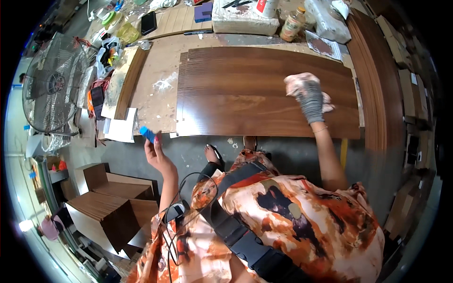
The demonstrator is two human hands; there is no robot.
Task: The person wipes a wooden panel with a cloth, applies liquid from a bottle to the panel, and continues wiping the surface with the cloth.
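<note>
A dark brown wood-grain panel (pixel 236 94) lies flat on the worktable, with thin edges of more panels showing at its left side. On its right part, my right hand (pixel 310 96), in a grey glove, presses a crumpled pink-and-white cloth (pixel 302 81) against the surface. Part of that cloth sticks out beside the wrist. My left hand (pixel 155 147) is bare and held off the table's front edge, left of the panel. Its thumb and fingers close around a small blue piece (pixel 147 134), whose kind I cannot make out.
A stack of brown boards (pixel 373 80) runs along the right. At the back stand a bottle (pixel 292 24), a wrapped white block (pixel 245 19) and a phone (pixel 148 22). Left are a fan (pixel 55 82), white papers (pixel 121 125) and a board strip (pixel 127 85). Cartons (pixel 111 203) sit lower left.
</note>
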